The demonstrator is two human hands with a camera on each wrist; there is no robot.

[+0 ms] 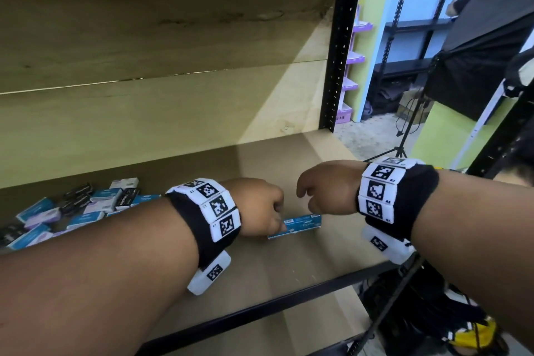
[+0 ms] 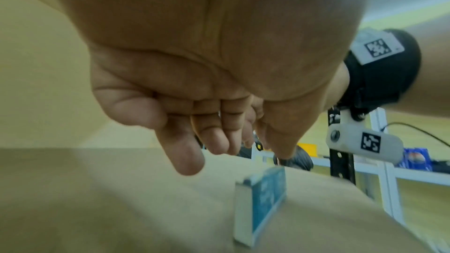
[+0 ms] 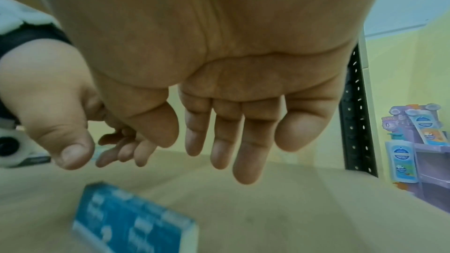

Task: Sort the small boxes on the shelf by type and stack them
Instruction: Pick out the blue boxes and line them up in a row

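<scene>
A blue box [image 1: 294, 226] of staples lies flat on the brown shelf board [image 1: 289, 263], near the front edge and well apart from the pile of small boxes [image 1: 72, 208] in blue, black and pale lilac at the far left. The left hand [image 1: 260, 205] hangs over the box's left end, fingers [image 2: 187, 153] relaxed and pointing down, grasping nothing. The right hand [image 1: 326, 186] hovers just above the box's right end, fingers [image 3: 243, 153] loosely straight and released.
</scene>
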